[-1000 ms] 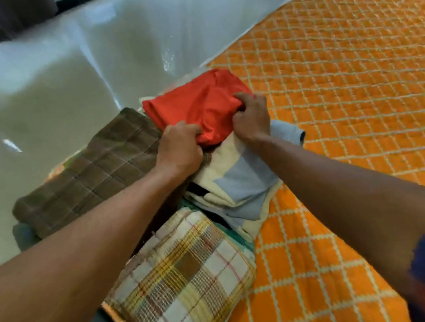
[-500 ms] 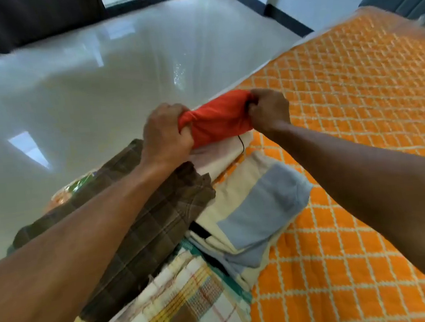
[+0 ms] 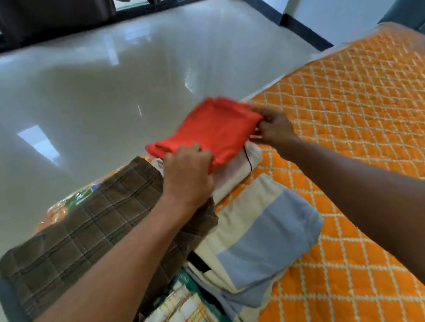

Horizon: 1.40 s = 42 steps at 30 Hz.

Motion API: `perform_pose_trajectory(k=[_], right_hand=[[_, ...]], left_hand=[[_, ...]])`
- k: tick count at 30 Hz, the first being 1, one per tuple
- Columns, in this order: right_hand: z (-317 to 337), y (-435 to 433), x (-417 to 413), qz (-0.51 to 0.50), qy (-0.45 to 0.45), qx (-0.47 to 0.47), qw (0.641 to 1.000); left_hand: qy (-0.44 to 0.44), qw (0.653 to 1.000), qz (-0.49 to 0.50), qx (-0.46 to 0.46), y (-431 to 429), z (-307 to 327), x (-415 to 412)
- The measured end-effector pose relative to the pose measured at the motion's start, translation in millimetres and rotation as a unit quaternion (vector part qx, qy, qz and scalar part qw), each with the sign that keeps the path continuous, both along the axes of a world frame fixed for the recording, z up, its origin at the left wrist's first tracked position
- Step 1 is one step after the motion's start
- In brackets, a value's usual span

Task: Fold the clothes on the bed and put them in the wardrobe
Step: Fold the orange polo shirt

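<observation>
Brown checked cloth (image 3: 83,240): folded, at the bed's left edge, partly under the left forearm.
Left hand (image 3: 186,174): fingers curled round the red garment's near edge, gripping it.
Red garment (image 3: 211,132): folded small and held between both hands over a white cloth (image 3: 236,169). Probably light, soft and limp, and likely to sag open from one corner, so best held by opposite folded edges.
Right hand (image 3: 273,125): pinches the garment's right corner.
Bed (image 3: 359,119): orange quilt, stretching away rightward.

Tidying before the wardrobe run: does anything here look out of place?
A thin black cord dangles across the white cloth under the red garment; what it belongs to is unclear. Nothing else stands out.
</observation>
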State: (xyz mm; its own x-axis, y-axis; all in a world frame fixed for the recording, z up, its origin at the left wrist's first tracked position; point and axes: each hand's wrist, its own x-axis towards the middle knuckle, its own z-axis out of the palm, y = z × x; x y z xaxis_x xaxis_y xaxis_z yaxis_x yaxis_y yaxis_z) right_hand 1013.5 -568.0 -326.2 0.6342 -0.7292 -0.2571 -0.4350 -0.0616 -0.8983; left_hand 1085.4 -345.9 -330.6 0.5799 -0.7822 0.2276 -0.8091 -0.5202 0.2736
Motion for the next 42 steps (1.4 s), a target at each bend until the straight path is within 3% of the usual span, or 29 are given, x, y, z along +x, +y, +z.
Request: perform_pose_trajectory(k=[3,8,11,14,16,18,20,21,26,28,31,35,40,42], right_hand=[[-41,0,-32,0.037,0.094,-0.058,0.993],[-34,9,-41,-0.078,0.138,-0.175,0.972],[-23,16,-27,-0.079,0.109,-0.291,0.947],[-16,28,8,0.059,0.040,-0.357,0.931],[-30,36,25,0.199,0.144,-0.394,0.886],[-51,42,28,0.240,0.258,-0.357,0.865],[-69,42,21,0.203,0.288,-0.301,0.886],[-75,41,19,0.180,0.283,-0.291,0.896],[-60,41,20,0.194,0.291,-0.256,0.901],[-47,39,9,0.178,0.254,-0.231,0.922],[-29,52,-28,0.119,0.141,-0.209,0.960],[-3,91,-122,0.088,0.059,-0.239,0.965],[27,137,-254,0.072,0.054,-0.270,0.959],[33,154,-318,0.047,0.097,-0.243,0.964]], left_hand=[[0.003,0.995,-0.035,0.096,7,-25,-23],[0.123,0.990,-0.057,0.044,4,-22,-22],[0.103,0.995,-0.008,-0.012,-6,-12,-10],[0.005,1.000,0.002,-0.008,-22,-13,12],[0.020,0.995,0.026,0.094,-27,-27,25],[0.141,0.972,0.067,0.175,-22,-47,34],[0.251,0.941,0.090,0.207,-16,-61,38],[0.260,0.937,0.089,0.215,-15,-64,39],[0.261,0.925,0.096,0.260,-19,-51,42],[0.217,0.938,0.087,0.255,-17,-41,36],[0.170,0.972,0.031,0.159,-1,-25,7],[0.212,0.973,-0.074,0.061,34,-5,-52],[0.212,0.963,-0.166,-0.018,60,19,-130],[0.227,0.953,-0.198,-0.033,71,23,-174]])
